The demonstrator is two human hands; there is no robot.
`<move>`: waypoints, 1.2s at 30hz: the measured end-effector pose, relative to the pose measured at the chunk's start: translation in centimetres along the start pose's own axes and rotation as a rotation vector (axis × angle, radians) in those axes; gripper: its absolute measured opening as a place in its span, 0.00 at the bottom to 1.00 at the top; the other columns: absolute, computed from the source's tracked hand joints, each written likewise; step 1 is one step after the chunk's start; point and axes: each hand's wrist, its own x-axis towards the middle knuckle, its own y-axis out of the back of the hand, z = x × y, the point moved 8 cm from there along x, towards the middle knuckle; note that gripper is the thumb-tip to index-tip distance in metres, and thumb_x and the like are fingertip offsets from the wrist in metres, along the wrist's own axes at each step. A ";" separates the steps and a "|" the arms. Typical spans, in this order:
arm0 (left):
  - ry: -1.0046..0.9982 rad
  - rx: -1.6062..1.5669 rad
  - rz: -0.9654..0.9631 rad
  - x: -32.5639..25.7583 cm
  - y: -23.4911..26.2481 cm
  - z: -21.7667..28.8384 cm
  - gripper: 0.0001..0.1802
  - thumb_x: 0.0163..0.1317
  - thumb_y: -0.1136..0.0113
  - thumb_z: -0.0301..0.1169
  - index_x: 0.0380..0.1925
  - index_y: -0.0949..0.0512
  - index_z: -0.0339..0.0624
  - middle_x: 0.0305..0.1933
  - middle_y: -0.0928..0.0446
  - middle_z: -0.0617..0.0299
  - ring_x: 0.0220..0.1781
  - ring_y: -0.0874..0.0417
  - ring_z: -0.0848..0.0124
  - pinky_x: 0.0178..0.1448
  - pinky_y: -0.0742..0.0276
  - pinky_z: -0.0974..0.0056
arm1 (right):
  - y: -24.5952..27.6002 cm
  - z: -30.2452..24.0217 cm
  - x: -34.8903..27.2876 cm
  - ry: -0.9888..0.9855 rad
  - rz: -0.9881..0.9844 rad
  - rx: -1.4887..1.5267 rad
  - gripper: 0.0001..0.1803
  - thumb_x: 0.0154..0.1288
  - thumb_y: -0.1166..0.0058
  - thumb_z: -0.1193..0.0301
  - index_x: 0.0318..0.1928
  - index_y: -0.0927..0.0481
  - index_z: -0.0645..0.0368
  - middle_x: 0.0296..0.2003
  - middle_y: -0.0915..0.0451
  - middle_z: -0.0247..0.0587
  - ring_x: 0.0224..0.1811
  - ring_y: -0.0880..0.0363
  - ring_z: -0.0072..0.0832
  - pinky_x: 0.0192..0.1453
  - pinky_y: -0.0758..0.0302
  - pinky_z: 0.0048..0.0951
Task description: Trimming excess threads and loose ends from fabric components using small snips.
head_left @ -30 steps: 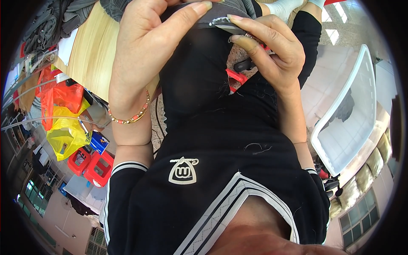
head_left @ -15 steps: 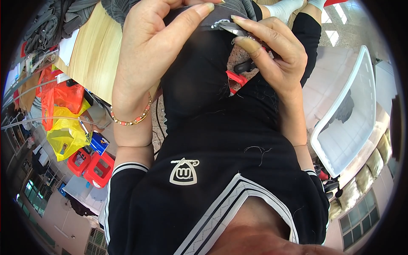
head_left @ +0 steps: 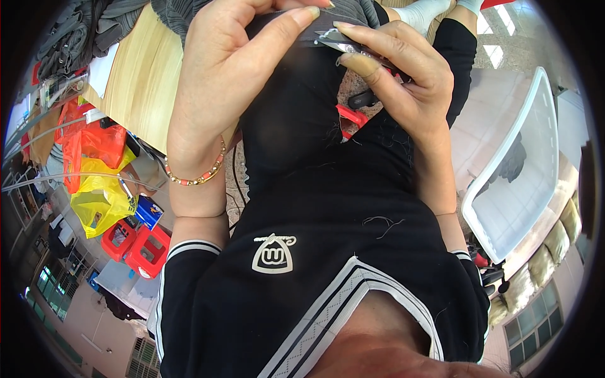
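Observation:
My left hand point(head_left: 220, 75) pinches dark grey fabric point(head_left: 309, 35) over my lap, near the top edge. Its fingertips are partly cut off by the picture's edge. In my right hand point(head_left: 413, 79) is a pair of small metal thread snips point(head_left: 337, 41), held between thumb and fingers. The blades point left, slightly apart, at the edge of the fabric and close to my left thumb. A tiny white bit of thread shows by the blade tips. Loose dark threads lie on my black clothes.
At the left a pale wooden board point(head_left: 135, 72) stands beside a heap of grey ribbed fabric point(head_left: 94, 31). Red and yellow plastic bags point(head_left: 101, 201) hang below it, near red stools point(head_left: 148, 252). A white plastic tub point(head_left: 517, 189) with dark cloth inside is at the right.
The snips' blades have parted a little and shifted slightly left. The white looped thread at their tips is mostly gone from sight. My left hand keeps nearly the same place.

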 end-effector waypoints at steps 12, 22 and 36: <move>0.429 0.261 0.131 -0.5 1.6 -0.7 0.07 0.72 0.44 0.21 0.46 0.21 0.33 0.39 0.23 0.69 0.38 0.27 0.84 0.43 0.32 0.78 | -1.1 2.9 0.0 -0.425 -0.099 0.338 0.22 0.64 0.36 0.80 0.59 0.19 0.65 0.38 0.24 0.27 0.38 0.29 0.10 0.40 0.35 0.13; -0.194 -0.108 -0.416 0.5 3.1 0.1 0.08 0.74 0.45 0.24 0.49 0.22 0.34 0.38 0.20 0.70 0.39 0.24 0.85 0.45 0.29 0.79 | 2.4 5.9 -0.7 -0.458 0.026 0.560 0.07 0.68 0.39 0.77 0.45 0.17 0.65 0.31 0.22 0.25 0.27 0.34 0.09 0.31 0.43 0.15; 0.472 0.381 -0.052 -1.5 2.1 0.7 0.10 0.74 0.44 0.29 0.47 0.21 0.34 0.43 0.21 0.68 0.46 0.24 0.81 0.54 0.33 0.75 | 6.2 4.0 0.8 -0.587 0.087 0.590 0.06 0.67 0.37 0.73 0.37 0.18 0.64 0.29 0.21 0.29 0.30 0.26 0.13 0.35 0.34 0.15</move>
